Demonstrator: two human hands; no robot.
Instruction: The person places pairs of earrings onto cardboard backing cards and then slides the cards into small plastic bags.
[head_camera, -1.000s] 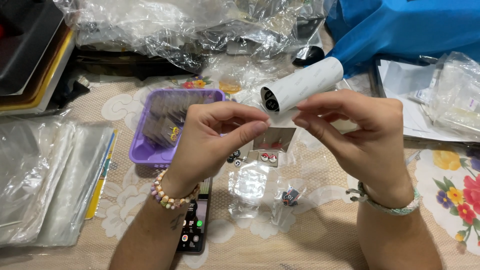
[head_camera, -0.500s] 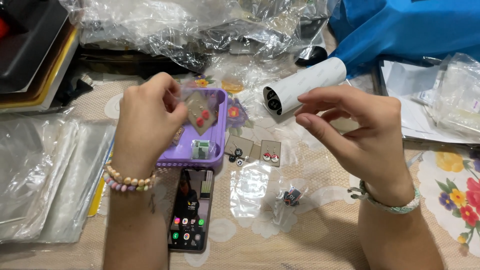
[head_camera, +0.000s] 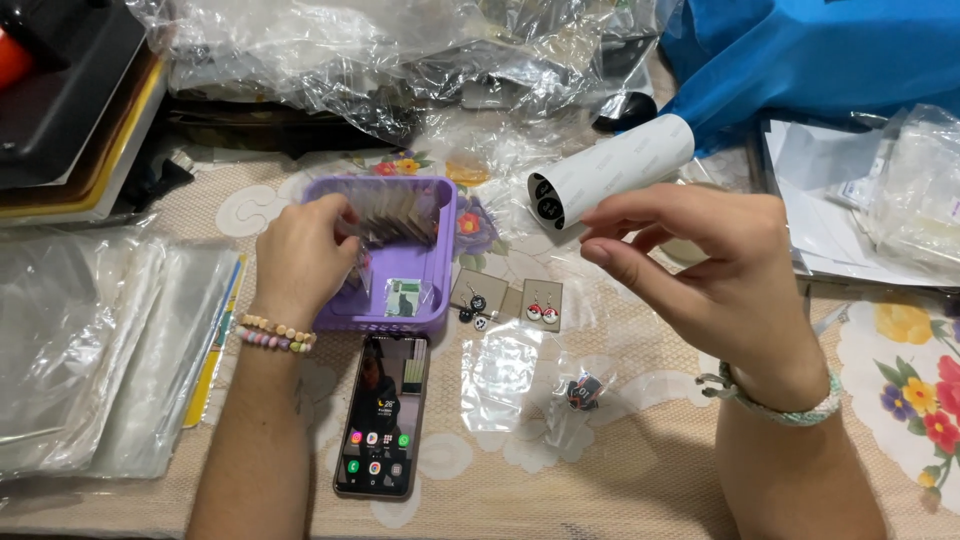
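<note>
Nearest, a smartphone (head_camera: 383, 415) lies face up, screen lit, beside small clear bags (head_camera: 505, 375) and a dark charm (head_camera: 582, 392), with two earring cards (head_camera: 512, 300) just beyond. The left hand (head_camera: 300, 255) reaches into the purple basket (head_camera: 440, 235), fingers curled among the upright packed cards (head_camera: 390, 215), though I cannot tell whether it grips one; a careless pull could probably topple the row. The right hand (head_camera: 700, 265) hovers half-open and empty near the white roll (head_camera: 610, 172), which a nudge might send rolling toward the crumpled plastic (head_camera: 330, 50).
</note>
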